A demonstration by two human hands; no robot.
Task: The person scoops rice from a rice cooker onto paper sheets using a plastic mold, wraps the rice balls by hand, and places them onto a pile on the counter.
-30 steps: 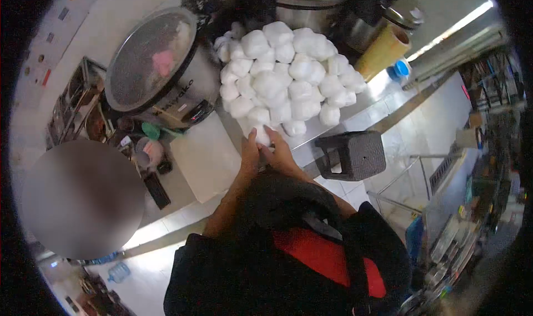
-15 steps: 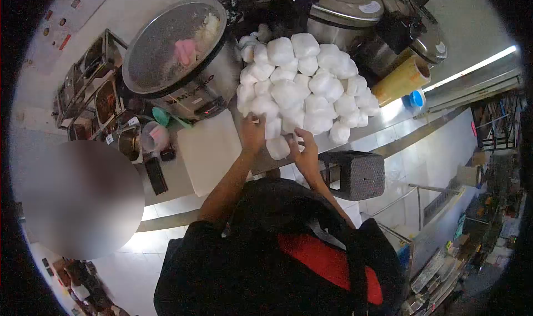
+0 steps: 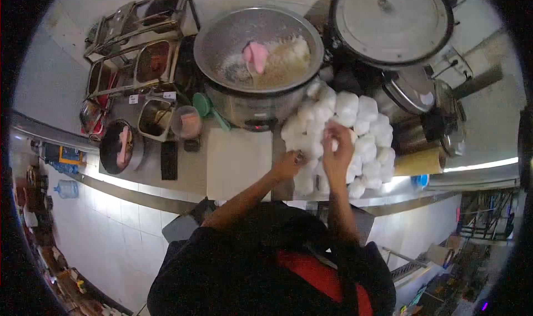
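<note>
A heap of white wrapped bundles (image 3: 365, 148) lies on the counter to the right of a pale rectangular board or sheet (image 3: 239, 163). My left hand (image 3: 287, 165) is at the heap's left edge, its fingers curled; whether anything is in them cannot be made out. Over the middle of the heap is my right hand (image 3: 338, 144), fingers bent downward against the white bundles and blurred. A large open rice cooker (image 3: 258, 108) stands behind the board, with rice and a pink-handled scoop (image 3: 256, 56) inside.
Metal food trays (image 3: 152, 63), a dark pan (image 3: 121, 147), a plastic cup (image 3: 186, 123), a green scoop (image 3: 202, 104) and a black phone-like slab (image 3: 169, 160) are at the left. At the right are a closed cooker (image 3: 411, 88) and a yellow roll (image 3: 419, 162).
The view has swung left, bringing the cooker and trays toward the centre. My right hand has moved from the heap's near edge up over its middle; my left hand remains near its left side.
</note>
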